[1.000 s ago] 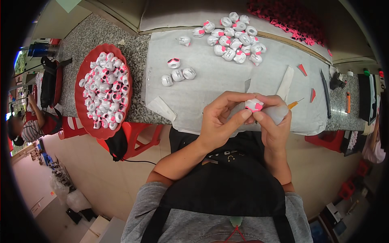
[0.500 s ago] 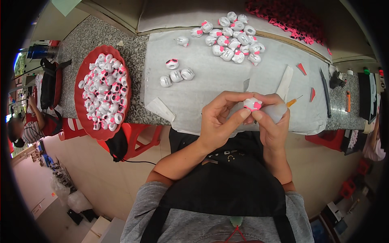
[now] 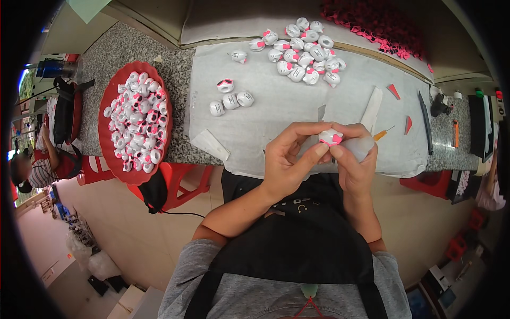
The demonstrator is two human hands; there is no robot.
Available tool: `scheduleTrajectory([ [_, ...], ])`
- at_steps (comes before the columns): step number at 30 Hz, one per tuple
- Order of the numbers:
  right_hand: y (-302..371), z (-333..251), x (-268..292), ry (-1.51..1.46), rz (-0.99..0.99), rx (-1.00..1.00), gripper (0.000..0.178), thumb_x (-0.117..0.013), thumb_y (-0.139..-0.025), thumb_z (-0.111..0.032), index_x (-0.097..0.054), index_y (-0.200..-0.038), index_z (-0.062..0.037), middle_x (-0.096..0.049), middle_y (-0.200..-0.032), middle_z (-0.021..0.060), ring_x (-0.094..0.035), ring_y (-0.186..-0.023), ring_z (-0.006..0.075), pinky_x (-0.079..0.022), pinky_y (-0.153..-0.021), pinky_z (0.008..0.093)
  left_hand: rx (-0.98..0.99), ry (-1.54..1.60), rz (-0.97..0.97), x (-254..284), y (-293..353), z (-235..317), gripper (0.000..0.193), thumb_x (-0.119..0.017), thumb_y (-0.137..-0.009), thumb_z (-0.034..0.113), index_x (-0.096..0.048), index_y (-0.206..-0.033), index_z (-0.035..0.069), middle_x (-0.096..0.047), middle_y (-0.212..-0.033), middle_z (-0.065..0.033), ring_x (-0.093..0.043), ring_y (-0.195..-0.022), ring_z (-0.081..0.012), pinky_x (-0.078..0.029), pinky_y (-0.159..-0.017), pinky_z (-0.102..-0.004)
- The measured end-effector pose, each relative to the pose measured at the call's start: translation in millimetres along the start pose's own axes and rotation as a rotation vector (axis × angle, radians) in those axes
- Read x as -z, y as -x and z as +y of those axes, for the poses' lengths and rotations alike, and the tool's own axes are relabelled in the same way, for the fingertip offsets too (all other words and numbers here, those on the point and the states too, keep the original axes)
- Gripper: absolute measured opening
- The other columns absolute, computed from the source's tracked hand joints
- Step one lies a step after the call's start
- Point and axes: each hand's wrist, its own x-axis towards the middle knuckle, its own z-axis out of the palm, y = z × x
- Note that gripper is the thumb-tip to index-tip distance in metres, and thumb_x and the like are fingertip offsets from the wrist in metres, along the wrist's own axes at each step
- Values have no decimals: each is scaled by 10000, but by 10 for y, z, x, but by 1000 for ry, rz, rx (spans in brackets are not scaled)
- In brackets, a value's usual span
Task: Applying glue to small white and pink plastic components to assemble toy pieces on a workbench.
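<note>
Moved: whole view, slid slightly; hands and piece without clear shift between them. White-and-pink piece [image 3: 329,137]: raised over near edge of papered worktop [image 3: 178,114]. Left hand [image 3: 284,162], right hand [image 3: 358,173]: fingers closed, pinching piece from either side, presumably for steadiness. Translucent bottle [image 3: 363,148], orange needle tip [image 3: 380,135]: tucked in right hand, needle outward, likely sparing fingertips.

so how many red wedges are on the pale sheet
2 visible, both beyond and right of the right hand: one red wedge farther off, the other red wedge nearer. More could be hidden from view.
</note>
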Motion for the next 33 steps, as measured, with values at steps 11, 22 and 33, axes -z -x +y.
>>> scheduleTrajectory([
  [11, 12, -61, 94, -11, -91, -35, 259, -564, -679, 37, -501, -929, 61, -557, -782, 132, -550, -611, 154, -465, -545, 253, -150, -73, -128, 83, 0, -91, 268, -550, -711, -28, -497, -973, -10, -523, -948, -84, -500, -892, -158, -334, -864, -309],
  [22, 15, -59, 71, 26, -84, -24, 261, -598, -666, 27, -508, -908, 61, -563, -718, 108, -543, -591, 135, -438, -538, 217, 15, 59, -104, 62, 46, -19, 247, -528, -744, -1, -477, -985, -23, -514, -976, -100, -503, -847, -131, -394, -776, -254],
  [33, 28, -32, 16, 43, -4, -20, 258, -589, -660, 43, -512, -906, 55, -555, -702, 105, -538, -590, 136, -439, -538, 225, -5, 63, -87, 44, 38, -11, 242, -491, -763, -14, -454, -1001, -35, -513, -910, -91, -496, -722, -94, -416, -638, -203],
])
